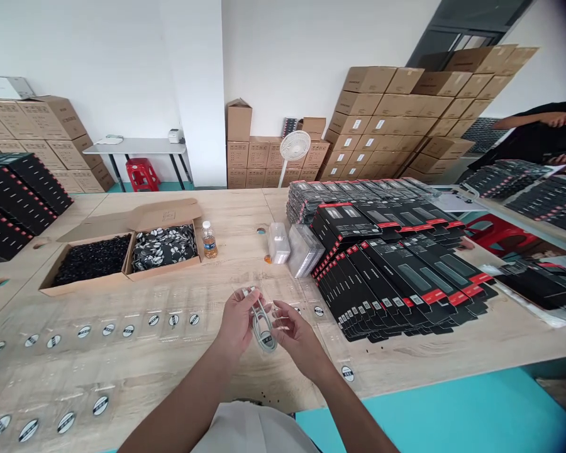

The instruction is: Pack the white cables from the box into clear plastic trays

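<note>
My left hand [238, 321] is closed on the upper end of a coiled pale cable [264, 324], with its connector end showing between thumb and fingers. A dark and white label shows at the lower loop; whether it is on the cable or on a clear wrapping I cannot tell. Beside that loop, my right hand [295, 336] has half-curled fingers held apart, the thumb close to the cable's edge. Around my hands, clear plastic sleeves [158, 308] with oval stickers lie in rows on the wooden table [236, 214].
Two cartons hold small black pieces [92, 261] and black-and-white packets [165, 248]. A bottle [209, 240] stands beside them. Clear plastic stacks [304, 250] and many black boxes [396, 283] stand at right. A co-worker's hand [554, 119] shows far right. A fan [295, 146] stands behind.
</note>
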Tool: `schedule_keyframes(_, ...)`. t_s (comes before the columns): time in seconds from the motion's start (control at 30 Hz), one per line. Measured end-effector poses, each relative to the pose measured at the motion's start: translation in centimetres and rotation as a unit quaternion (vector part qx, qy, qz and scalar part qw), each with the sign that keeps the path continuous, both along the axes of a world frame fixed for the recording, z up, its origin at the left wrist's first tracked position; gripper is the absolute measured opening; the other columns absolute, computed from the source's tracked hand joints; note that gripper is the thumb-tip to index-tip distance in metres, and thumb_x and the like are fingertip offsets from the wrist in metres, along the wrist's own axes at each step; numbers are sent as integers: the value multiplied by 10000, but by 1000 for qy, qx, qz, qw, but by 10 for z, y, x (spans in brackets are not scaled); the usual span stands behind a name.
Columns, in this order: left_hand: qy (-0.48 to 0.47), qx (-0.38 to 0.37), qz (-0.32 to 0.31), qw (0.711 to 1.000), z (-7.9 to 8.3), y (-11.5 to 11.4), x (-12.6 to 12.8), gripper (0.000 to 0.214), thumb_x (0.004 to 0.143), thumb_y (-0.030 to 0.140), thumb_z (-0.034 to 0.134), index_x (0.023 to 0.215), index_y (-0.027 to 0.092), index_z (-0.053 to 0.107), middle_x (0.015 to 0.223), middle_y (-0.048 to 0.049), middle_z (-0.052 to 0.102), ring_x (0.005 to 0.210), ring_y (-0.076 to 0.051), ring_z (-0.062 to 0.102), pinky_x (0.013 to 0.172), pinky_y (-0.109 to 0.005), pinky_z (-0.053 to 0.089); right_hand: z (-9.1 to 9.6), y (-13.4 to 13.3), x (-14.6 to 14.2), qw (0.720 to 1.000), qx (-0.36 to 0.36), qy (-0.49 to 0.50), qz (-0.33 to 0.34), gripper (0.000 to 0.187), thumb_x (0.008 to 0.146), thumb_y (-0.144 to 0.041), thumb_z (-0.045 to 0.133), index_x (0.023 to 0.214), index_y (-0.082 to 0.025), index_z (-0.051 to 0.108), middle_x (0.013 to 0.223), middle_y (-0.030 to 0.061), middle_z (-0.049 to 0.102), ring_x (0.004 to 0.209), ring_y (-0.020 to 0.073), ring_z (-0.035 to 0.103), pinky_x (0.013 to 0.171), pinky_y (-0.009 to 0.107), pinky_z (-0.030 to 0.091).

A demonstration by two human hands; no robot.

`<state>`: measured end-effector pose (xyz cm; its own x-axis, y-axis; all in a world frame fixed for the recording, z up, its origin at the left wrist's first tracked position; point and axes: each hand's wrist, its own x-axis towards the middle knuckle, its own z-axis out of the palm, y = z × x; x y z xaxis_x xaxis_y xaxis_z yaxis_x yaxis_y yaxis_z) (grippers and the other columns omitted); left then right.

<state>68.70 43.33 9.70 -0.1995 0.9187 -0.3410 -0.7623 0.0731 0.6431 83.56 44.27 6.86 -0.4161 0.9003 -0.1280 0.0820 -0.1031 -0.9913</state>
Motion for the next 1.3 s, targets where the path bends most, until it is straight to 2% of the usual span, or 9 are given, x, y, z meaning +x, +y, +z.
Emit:
schedule_keyframes(0.13, 40, -8, -44, 998, 0, -5, 7, 319, 555, 317, 840, 645, 162, 576, 621, 3, 618, 556, -127, 582, 539, -253, 459, 17, 17, 3, 998, 10, -43, 46, 521, 753, -315, 687, 1239, -219, 527, 1024, 48, 590, 878, 172, 612, 788, 344, 513)
schedule_keyframes(0.33, 32, -26, -41, 998, -7, -8, 11, 313, 544, 304, 844, 686, 150, 611, 632, -15, 647, 579, -138, 599, 575, -264, 473, 23, 18, -7, 957, 199, -187, 96, 433, 807, -168, 560, 1235, -232, 540, 1049, 54, 630, 798, 150, 603, 773, 322, 490)
schedule_keyframes(0.4, 25, -29, -31, 999, -10, -6, 9, 318, 546, 307, 842, 709, 151, 619, 627, -10, 647, 579, -137, 603, 577, -260, 470, 18, 17, -10, 953, 215, -199, 79, 465, 808, -167, 553, 1267, -226, 515, 1077, 66, 627, 813, 156, 604, 778, 323, 488)
schedule_keyframes(0.6, -4, -40, 13, 999, -13, -2, -3, 345, 557, 343, 832, 740, 161, 603, 621, 16, 620, 544, -114, 586, 527, -233, 445, 1, 9, -16, 983, 97, -138, 75, 551, 784, -233, 598, 1318, -242, 467, 992, 21, 631, 661, 111, 568, 636, 268, 493)
schedule_keyframes(0.73, -17, -44, 5, 999, -16, -3, -6, 348, 551, 332, 833, 735, 163, 591, 614, 18, 619, 511, -112, 575, 499, -238, 446, -3, 2, -16, 983, 88, -123, 105, 517, 844, -231, 510, 1355, -233, 432, 883, 16, 646, 611, 114, 562, 579, 250, 474)
schedule_keyframes(0.93, -8, -59, 5, 998, -19, -2, -5, 349, 565, 343, 825, 746, 166, 584, 610, 14, 619, 489, -124, 570, 464, -253, 457, 5, 4, -15, 978, 140, -121, 100, 423, 895, -220, 440, 1316, -248, 475, 1018, 56, 650, 915, 180, 600, 836, 355, 485)
schedule_keyframes(1.03, 8, -65, 2, 998, -18, -2, -10, 344, 568, 336, 826, 751, 162, 592, 631, 1, 632, 519, -125, 585, 496, -251, 467, 8, 2, -13, 988, 44, -64, 135, 460, 879, -290, 504, 1336, -283, 451, 969, 31, 617, 838, 162, 600, 734, 321, 516)
schedule_keyframes(1.13, 21, -57, 22, 998, -13, -1, -16, 340, 564, 320, 833, 751, 159, 600, 632, 3, 630, 537, -118, 586, 544, -252, 477, 6, -5, -11, 987, -66, -7, 147, 678, 769, -302, 658, 1388, -305, 380, 912, -4, 570, 718, 134, 587, 582, 261, 511)
schedule_keyframes(1.3, 11, -4, -17, 1000, -7, -1, -16, 319, 569, 270, 831, 787, 163, 624, 696, -10, 649, 626, -137, 618, 637, -276, 494, 7, -17, -15, 989, -110, 48, 87, 643, 719, -276, 692, 1322, -267, 467, 725, -54, 521, 634, 118, 568, 553, 244, 500)
